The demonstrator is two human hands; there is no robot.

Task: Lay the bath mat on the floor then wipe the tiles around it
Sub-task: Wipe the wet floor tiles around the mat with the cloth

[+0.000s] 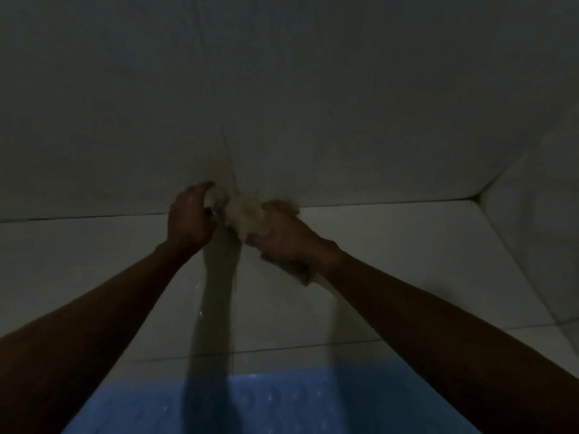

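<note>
Very dim, grainy, soft focus; arm shadows fall fwd across floor tiles [407, 245]; wide-angle bending at edges.

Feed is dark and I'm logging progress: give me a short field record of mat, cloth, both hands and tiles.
mat: blue bath mat lies flat on the floor, bottom of view
cloth: pale cloth, bunched between both hands
left hand: left hand grips the cloth's left end
right hand: right hand grips its right end
tiles: white tiles beyond the mat; wet glints
lighting: dim

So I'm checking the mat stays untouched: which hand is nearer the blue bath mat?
Right, slightly. The right hand grips the cloth a little lower in view than the left hand; both are above the tiles, clear of the bath mat.
</note>
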